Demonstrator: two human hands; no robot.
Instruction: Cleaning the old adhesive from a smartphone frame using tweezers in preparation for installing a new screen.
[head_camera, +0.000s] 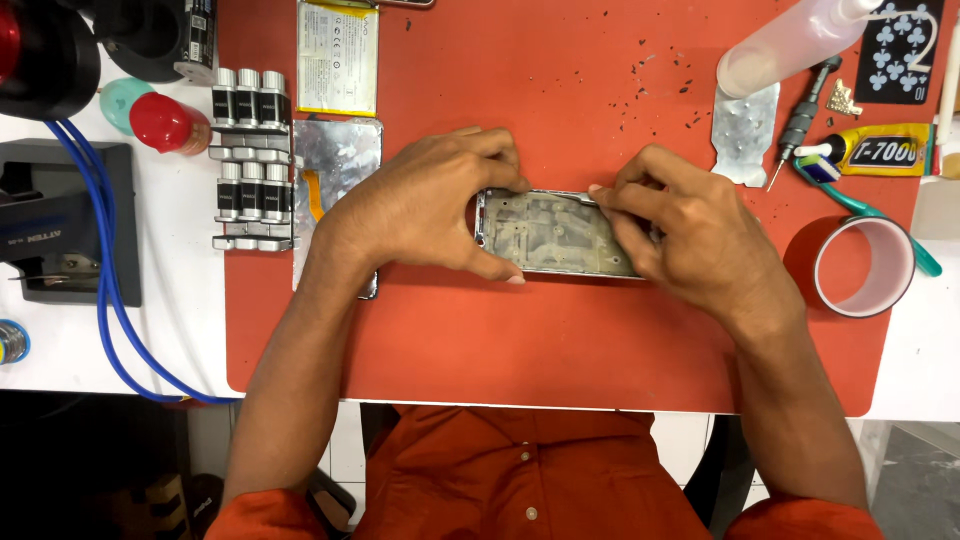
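We've got the bare frame (560, 235) pinched in both hands: left (430, 205) steadying, right (680, 235) at its top edge. Battery (338, 58) and plate (745, 135) out.

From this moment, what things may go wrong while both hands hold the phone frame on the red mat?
1. The left hand and right hand pinch the thin phone frame at its two ends; uneven pressure might bend it.
2. Dark crumbs lie scattered on the red mat and may get into the frame.
3. The plastic bottle lies tipped near the right hand; a knock might make it roll or leak.
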